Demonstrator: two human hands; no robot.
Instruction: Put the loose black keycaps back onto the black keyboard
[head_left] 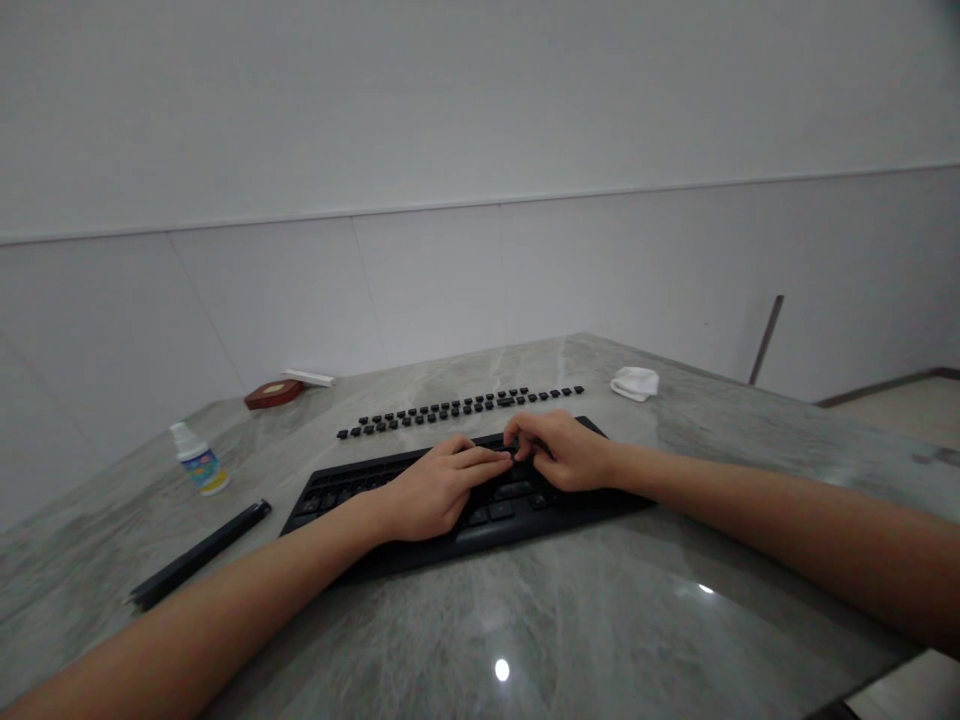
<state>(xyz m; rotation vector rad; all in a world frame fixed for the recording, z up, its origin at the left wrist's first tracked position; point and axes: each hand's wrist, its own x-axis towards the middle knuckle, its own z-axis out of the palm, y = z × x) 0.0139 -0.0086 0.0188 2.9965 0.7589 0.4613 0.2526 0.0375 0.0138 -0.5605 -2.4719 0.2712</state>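
Observation:
A black keyboard (491, 535) lies in front of me on the grey marbled table, some of its keys in place. My left hand (435, 490) rests over its middle, fingers stretched toward the right hand and touching the keyboard. Curled down over the keyboard's right part is my right hand (564, 452), its thumb and forefinger drawn together. Whatever sits between those fingertips is too small and hidden to make out. The two hands nearly meet at their fingertips. Behind the keyboard, loose black keycaps (506, 402) are laid out in rows.
At the left stand a white spray bottle (201, 464) with a blue and yellow label and, lying nearer, a long black bar (202, 553). Farther back are a reddish-brown box (274, 394) and a white strip (309, 378). A crumpled white cloth (635, 383) lies at the back right.

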